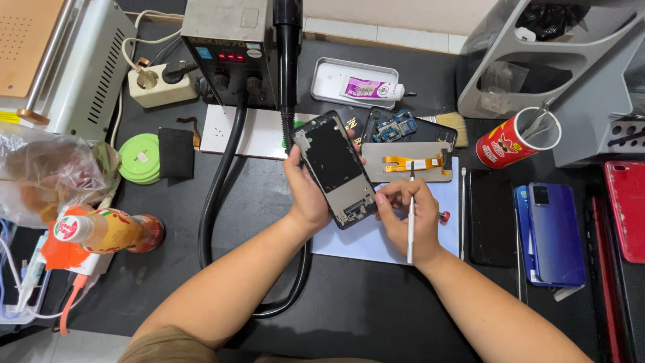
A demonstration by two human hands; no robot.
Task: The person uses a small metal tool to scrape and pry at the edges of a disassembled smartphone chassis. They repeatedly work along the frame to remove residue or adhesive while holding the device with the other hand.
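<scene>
My left hand (pixel 306 195) holds an opened black phone frame (pixel 334 168) upright and tilted, its inner side facing me. My right hand (pixel 410 212) is closed around a thin metal tool (pixel 411 228), held like a pen, with its tip pointing up near the phone frame's lower right corner. Behind both hands lies a detached screen panel (pixel 403 165) with an orange flex cable (pixel 411 162). Under my hands lies a pale blue sheet (pixel 366 245) on the black work mat.
A hot-air station (pixel 228 47) with a black hose (pixel 218 195) stands at the back. A glue tube lies in a metal tray (pixel 356 84). Red can with tweezers (pixel 514 141), blue phone (pixel 554 232), red phone (pixel 626 208), bottle (pixel 107 228) and green tape roll (pixel 140 158) surround the mat.
</scene>
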